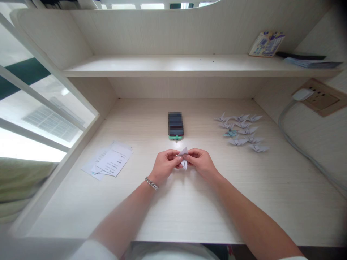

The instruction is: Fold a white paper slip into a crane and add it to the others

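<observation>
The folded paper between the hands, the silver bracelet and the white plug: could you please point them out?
Folded paper (184,164): head view, on its lower pointed part.
Silver bracelet (151,183): head view, on its links.
White plug (303,94): head view, on its body.

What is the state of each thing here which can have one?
Folded paper: creased, held
Left hand: pinching that paper
Right hand: also pinching it
White folded shapes: winged, grouped
Blue folded shape: among them
Paper sheets: printed, flat, overlapping
Dark device: pixelated, on or off unclear
Bracelet: worn
Plug: inserted in wall socket
Colourful pack: resting on shelf; opened or not, unclear
</observation>
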`<act>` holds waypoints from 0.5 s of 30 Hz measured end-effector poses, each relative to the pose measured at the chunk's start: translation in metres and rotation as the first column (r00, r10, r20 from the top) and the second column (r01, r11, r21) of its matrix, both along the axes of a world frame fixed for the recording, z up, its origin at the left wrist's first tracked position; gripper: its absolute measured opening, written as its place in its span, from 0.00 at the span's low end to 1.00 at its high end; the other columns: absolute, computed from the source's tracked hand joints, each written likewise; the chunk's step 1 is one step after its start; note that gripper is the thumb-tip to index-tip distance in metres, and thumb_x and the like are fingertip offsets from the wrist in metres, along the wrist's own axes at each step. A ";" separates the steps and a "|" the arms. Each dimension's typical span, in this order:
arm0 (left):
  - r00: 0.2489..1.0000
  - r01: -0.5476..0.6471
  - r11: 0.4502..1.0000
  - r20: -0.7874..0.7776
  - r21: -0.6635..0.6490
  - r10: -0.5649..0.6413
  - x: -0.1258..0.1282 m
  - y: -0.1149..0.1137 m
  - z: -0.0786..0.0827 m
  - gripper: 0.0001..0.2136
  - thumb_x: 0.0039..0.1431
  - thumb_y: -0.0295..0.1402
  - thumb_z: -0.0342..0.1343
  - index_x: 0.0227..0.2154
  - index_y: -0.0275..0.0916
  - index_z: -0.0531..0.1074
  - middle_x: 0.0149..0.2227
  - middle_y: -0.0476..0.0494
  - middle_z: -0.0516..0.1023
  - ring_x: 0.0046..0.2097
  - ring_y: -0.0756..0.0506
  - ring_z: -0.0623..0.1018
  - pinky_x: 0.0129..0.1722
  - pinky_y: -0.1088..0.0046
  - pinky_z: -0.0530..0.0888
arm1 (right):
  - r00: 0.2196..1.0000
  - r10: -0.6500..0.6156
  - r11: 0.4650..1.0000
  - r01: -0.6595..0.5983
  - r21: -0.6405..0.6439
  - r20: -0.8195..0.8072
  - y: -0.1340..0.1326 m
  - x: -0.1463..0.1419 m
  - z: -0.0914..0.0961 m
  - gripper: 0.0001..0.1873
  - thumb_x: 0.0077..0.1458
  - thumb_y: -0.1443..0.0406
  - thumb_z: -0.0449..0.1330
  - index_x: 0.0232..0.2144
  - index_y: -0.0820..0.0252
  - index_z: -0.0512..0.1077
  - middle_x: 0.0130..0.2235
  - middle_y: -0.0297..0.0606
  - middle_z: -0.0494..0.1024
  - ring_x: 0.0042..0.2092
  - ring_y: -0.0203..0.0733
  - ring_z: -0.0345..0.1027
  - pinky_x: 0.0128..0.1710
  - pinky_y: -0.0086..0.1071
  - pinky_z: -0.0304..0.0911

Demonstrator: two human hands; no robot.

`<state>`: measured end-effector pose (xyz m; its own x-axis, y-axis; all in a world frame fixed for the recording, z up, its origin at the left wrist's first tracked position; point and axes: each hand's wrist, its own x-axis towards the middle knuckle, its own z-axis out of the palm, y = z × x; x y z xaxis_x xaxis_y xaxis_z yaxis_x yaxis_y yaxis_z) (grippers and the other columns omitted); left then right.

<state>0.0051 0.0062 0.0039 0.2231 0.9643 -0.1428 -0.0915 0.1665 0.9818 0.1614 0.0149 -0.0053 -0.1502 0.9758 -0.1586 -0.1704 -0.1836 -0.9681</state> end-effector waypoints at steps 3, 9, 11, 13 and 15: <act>1.000 -0.016 1.000 -0.009 -0.002 0.016 0.001 0.000 0.000 0.15 0.48 0.36 0.61 0.36 0.31 0.70 0.21 0.44 0.75 0.23 0.50 0.74 0.25 0.75 0.72 | 0.998 0.039 0.998 -0.041 -0.041 -0.058 -0.001 -0.001 0.001 0.12 0.40 0.58 0.67 0.26 0.62 0.75 0.24 0.35 0.75 0.25 0.36 0.66 0.26 0.30 0.60; 1.000 -0.016 1.000 -0.019 0.020 0.017 0.002 -0.003 0.002 0.15 0.49 0.36 0.60 0.38 0.34 0.68 0.22 0.46 0.74 0.24 0.49 0.75 0.26 0.75 0.73 | 0.985 0.082 0.994 -0.092 -0.060 -0.153 -0.003 -0.002 0.004 0.10 0.41 0.61 0.66 0.27 0.61 0.76 0.27 0.37 0.77 0.27 0.41 0.70 0.31 0.36 0.65; 1.000 0.007 1.000 0.012 0.010 -0.007 0.003 -0.004 0.002 0.16 0.50 0.36 0.59 0.40 0.34 0.67 0.24 0.44 0.75 0.26 0.48 0.76 0.28 0.73 0.73 | 0.994 0.037 0.999 -0.040 -0.023 -0.100 -0.002 -0.002 0.001 0.10 0.42 0.60 0.66 0.27 0.62 0.76 0.26 0.37 0.77 0.27 0.41 0.69 0.30 0.35 0.65; 0.999 0.029 1.000 0.033 -0.004 -0.029 0.004 -0.005 0.002 0.17 0.50 0.35 0.58 0.42 0.34 0.66 0.25 0.44 0.75 0.28 0.48 0.76 0.29 0.72 0.74 | 0.999 -0.010 1.000 0.011 0.024 -0.033 -0.001 -0.002 -0.003 0.11 0.43 0.60 0.65 0.28 0.62 0.76 0.25 0.37 0.77 0.26 0.40 0.68 0.28 0.33 0.63; 0.999 0.039 0.999 0.029 -0.009 -0.039 0.005 -0.005 0.002 0.17 0.50 0.34 0.58 0.43 0.35 0.66 0.24 0.45 0.75 0.28 0.48 0.76 0.30 0.72 0.74 | 0.999 -0.043 0.997 0.042 0.069 0.023 -0.001 -0.001 -0.006 0.11 0.44 0.59 0.64 0.28 0.62 0.76 0.25 0.37 0.76 0.26 0.38 0.67 0.26 0.31 0.62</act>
